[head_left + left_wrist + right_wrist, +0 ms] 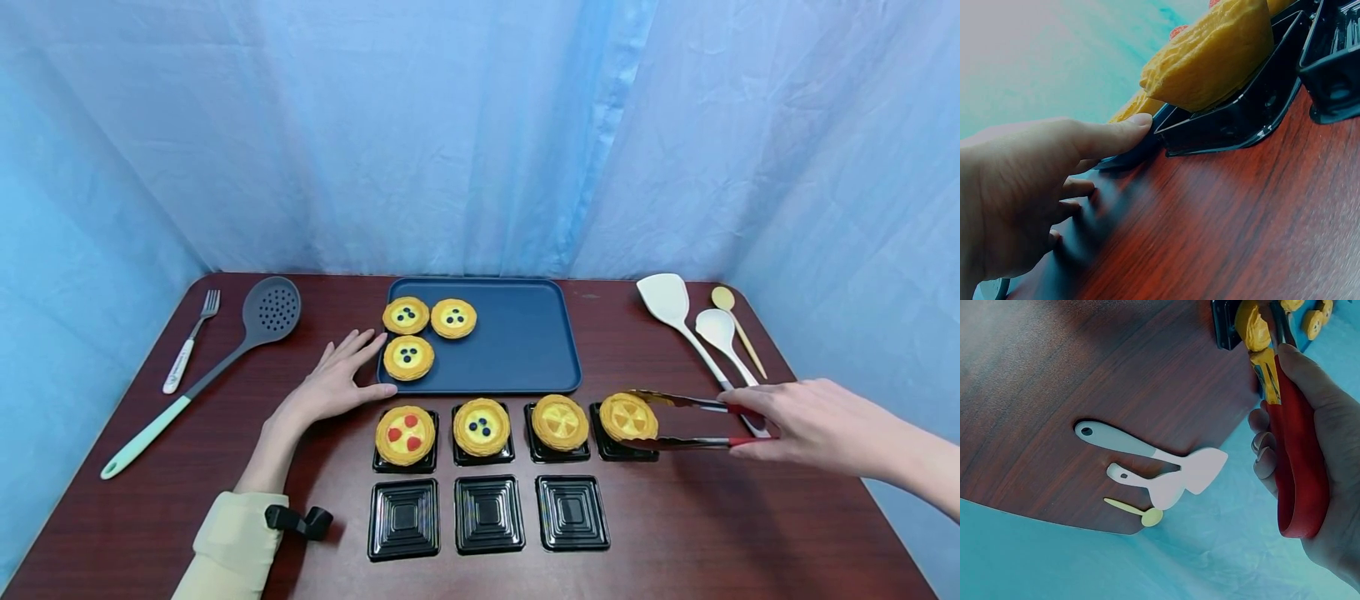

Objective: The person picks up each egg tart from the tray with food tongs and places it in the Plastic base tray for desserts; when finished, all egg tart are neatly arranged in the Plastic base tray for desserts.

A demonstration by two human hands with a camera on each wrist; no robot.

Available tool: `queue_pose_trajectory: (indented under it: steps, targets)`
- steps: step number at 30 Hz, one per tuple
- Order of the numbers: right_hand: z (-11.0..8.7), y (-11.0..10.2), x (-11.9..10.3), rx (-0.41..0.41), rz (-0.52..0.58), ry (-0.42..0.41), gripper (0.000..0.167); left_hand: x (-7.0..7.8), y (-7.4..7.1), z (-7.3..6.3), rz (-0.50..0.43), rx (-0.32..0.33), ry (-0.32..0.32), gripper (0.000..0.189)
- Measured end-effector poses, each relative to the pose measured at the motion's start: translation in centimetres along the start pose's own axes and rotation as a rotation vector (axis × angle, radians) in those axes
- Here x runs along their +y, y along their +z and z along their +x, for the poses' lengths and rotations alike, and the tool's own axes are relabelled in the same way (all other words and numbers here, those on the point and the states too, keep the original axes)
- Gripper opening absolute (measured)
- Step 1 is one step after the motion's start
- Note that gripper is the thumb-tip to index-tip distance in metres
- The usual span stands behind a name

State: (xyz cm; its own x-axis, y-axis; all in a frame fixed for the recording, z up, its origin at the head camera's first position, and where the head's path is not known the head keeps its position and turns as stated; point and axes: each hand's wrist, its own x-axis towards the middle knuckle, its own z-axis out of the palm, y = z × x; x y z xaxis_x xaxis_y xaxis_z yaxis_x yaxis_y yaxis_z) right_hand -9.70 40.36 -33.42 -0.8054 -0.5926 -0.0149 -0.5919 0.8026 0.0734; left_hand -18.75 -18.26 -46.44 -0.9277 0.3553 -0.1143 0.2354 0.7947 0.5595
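My right hand (806, 421) grips the red handles of metal tongs (697, 442), with the thumb along one handle in the right wrist view. The tongs' spread tips lie on either side of an egg tart (624, 417) with pale orange wedges, at the right end of the tart row. That tart rests on a small black plastic tray (637, 456). My left hand (336, 385) lies with fingers spread at the left edge of a blue baking tray (517, 342). Its thumb (1125, 134) is straight and close to a black tray (1229, 128) holding a red-topped tart (1210, 56).
Three blueberry tarts (408, 358) occupy the blue tray's left part. Three ridged black trays (489, 514) line the front. At left lie a fork (191, 342) and a grey skimmer (255, 329); at right, a white turner (667, 300), a white spoon (716, 327) and a wooden spoon (723, 297).
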Motion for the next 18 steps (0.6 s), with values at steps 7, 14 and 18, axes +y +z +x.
queue_pose_trajectory:
  steps: [7, 14, 18]
  targets:
    - [0.1, -0.14, -0.02, -0.046, 0.005, 0.041, 0.049, -0.09, -0.02, 0.05, -0.002, 0.0, 0.003, 0.093]
    - [0.23, -0.17, -0.03, -0.07, 0.014, 0.054, 0.049, -0.12, 0.04, -0.07, -0.005, 0.002, 0.004, 0.094]
    - [0.28, -0.22, -0.03, -0.073, 0.014, 0.058, 0.049, -0.09, 0.03, -0.11, -0.011, 0.003, 0.007, 0.093]
